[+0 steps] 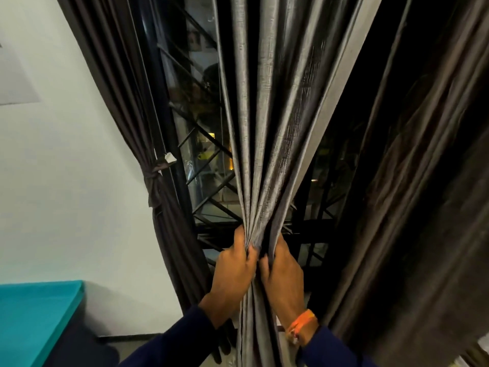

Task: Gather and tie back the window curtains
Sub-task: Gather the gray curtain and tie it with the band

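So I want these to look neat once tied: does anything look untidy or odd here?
Only one thing: a frayed white tag sticks out from the tie on the dark left curtain. The grey curtain is bunched evenly in both hands.

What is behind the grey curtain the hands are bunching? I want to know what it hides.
Beside the grey curtain, window glass with a black diagonal grille shows, dark outside with a few lights. Directly behind its folds, and behind both hands, the left hand and the right hand, nothing can be seen.

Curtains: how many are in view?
3: tied curtain at left by the wall; grey curtain in the middle, gripped by both hands; loose curtain at right.
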